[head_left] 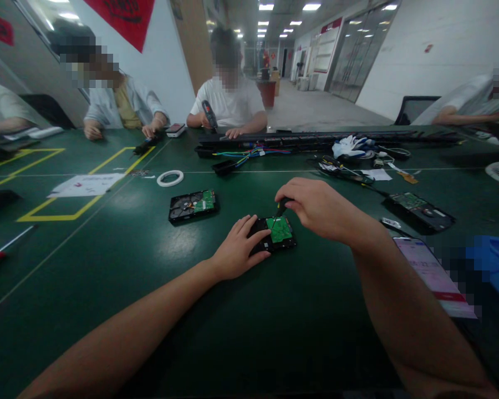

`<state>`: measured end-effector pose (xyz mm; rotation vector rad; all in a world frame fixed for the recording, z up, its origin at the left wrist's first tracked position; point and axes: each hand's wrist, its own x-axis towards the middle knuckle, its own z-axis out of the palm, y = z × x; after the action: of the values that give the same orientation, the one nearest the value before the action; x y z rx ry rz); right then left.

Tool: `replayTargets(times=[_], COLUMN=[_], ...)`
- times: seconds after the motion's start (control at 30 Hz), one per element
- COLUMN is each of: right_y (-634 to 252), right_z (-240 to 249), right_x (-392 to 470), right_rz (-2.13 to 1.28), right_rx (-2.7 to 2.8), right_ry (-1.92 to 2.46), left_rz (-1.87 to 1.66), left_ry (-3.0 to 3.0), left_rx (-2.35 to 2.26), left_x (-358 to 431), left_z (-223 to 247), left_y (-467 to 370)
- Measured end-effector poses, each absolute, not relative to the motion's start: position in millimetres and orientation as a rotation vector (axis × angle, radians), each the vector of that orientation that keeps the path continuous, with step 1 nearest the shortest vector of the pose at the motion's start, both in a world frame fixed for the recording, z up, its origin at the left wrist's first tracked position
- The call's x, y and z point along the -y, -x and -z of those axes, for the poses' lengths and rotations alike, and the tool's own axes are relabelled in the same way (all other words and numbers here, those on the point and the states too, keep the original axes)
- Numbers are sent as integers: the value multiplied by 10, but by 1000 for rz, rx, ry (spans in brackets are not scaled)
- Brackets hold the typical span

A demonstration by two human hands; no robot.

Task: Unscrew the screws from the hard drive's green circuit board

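Observation:
A hard drive (280,230) lies on the green table with its circuit board facing up. My left hand (239,249) spans its left end, the thumb along the near edge and the fingers over the top and far side, holding it down. In my right hand (316,208) is a screwdriver (280,209) with a dark handle, gripped from above. Its thin shaft slants down to the green board; the exact tip contact is too small to make out. A second hard drive (193,206) rests to the left, board side up.
A third hard drive (419,210) and a phone (434,274) lie on the right, near a blue bin (494,266). White tape roll (170,178), paper (85,185), cables (249,158) and gloves (351,147) lie farther back. Several people sit around the table; one holds a power driver (209,114).

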<state>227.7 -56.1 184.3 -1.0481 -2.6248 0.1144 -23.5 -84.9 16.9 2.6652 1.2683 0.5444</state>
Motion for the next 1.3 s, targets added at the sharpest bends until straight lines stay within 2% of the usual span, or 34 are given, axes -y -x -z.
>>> replayTargets(times=[0.2,0.6,1.3], right_y=[-2269,-2181,-2213], right_z=[-1829,-1845,-1877], right_x=[542,570,593], right_rz=[-192,-142,-120], right_rx=[2651,2561,2596], right_ry=[931,1075,1051], left_rz=[-538,-534,-566], left_ry=[-2663,-2660,-2669], left_rx=[-1271,-1272,-1257], left_x=[847,844,856], left_z=[-187,-183,-192], left_y=[228,231,233])
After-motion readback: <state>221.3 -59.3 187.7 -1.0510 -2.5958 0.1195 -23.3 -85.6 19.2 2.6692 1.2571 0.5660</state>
